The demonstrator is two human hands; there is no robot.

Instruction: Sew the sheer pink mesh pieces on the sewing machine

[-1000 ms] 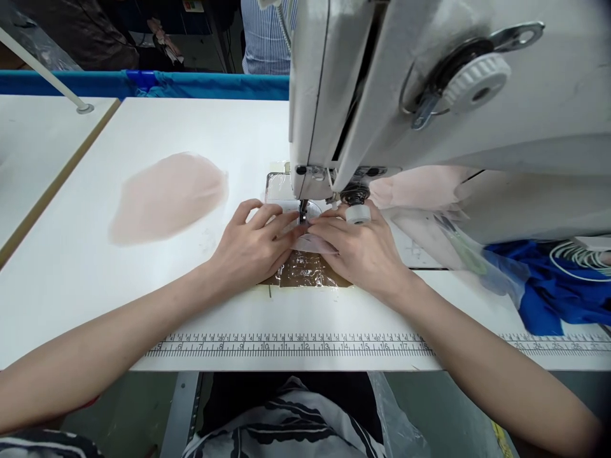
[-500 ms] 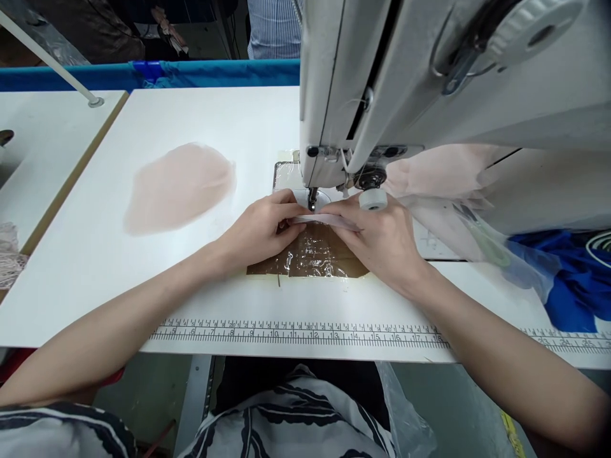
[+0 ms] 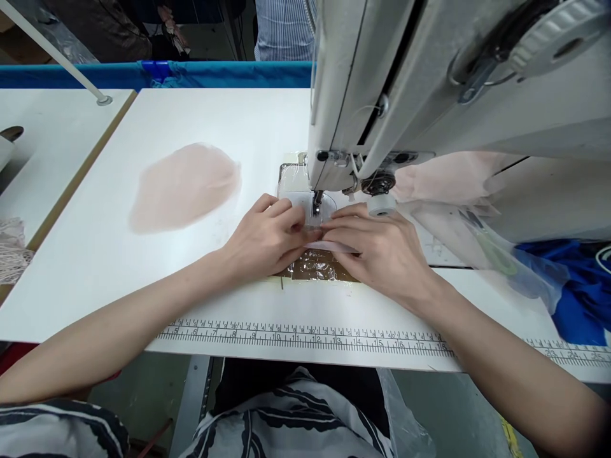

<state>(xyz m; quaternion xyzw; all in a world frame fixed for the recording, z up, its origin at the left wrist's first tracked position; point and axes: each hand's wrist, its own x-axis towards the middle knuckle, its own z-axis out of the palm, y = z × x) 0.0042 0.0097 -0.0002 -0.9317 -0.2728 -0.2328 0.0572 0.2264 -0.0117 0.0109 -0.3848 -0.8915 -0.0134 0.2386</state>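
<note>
"Where's the pale fabric strip [image 3: 335,246]?"

"Between the hands, just on the wearer's side of the presser foot [image 3: 317,203]. The left hand [image 3: 270,238] pinches its left end; the right hand [image 3: 389,254] grips the other between thumb and fingers."

"What can't you make out?"

"Both ends vanish under the fingers, so I can't tell the strip's full shape. A white knob [image 3: 382,205] overlaps the right hand's upper edge. The sewing machine [image 3: 377,83] is cut off above and to the right, and it partly covers some pink fabric [image 3: 442,178] behind."

"And the surface?"

"A white worktop [image 3: 238,305], with a printed ruler [image 3: 305,336] along the near edge and shiny brown tape [image 3: 321,267] below the strip. A sheer pink piece [image 3: 186,187] lies flat, apart from the left hand. Blue cloth [image 3: 585,305] is bunched at far right."

"Beyond that?"

"A striped garment [image 3: 285,28] on someone across the way, cropped at the top."
</note>
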